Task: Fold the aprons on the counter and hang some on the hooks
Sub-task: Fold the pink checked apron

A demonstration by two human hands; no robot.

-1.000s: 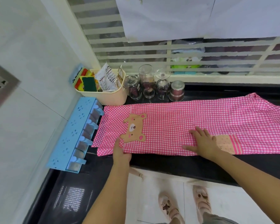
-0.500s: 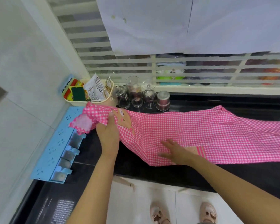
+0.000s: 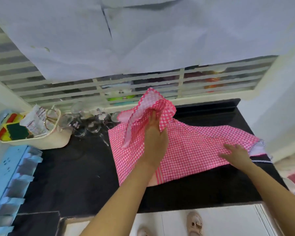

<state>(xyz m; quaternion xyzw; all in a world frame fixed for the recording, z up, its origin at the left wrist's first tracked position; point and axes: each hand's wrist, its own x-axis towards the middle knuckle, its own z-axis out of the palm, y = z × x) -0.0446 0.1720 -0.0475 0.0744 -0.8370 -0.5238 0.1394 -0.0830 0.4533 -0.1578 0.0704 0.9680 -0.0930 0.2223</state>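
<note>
A pink gingham apron (image 3: 192, 147) lies across the black counter (image 3: 71, 171). My left hand (image 3: 155, 138) grips the apron's left end and holds it lifted above the middle of the cloth, so the end hangs folded over. Near the apron's right end my right hand (image 3: 235, 155) rests flat on the fabric with fingers spread. The bear patch is hidden. No hooks are in view.
A cream basket (image 3: 41, 140) with sponges and packets stands at the back left, with several glass jars (image 3: 89, 121) beside it. A blue rack (image 3: 8, 178) lines the left wall. A louvred window (image 3: 109, 86) runs behind. Another cloth's striped edge (image 3: 260, 160) shows at the right.
My left hand lifted the apron's left end off the counter and carried it right, over the rest of the cloth. My right hand slid right along the fabric. The view shifted right.
</note>
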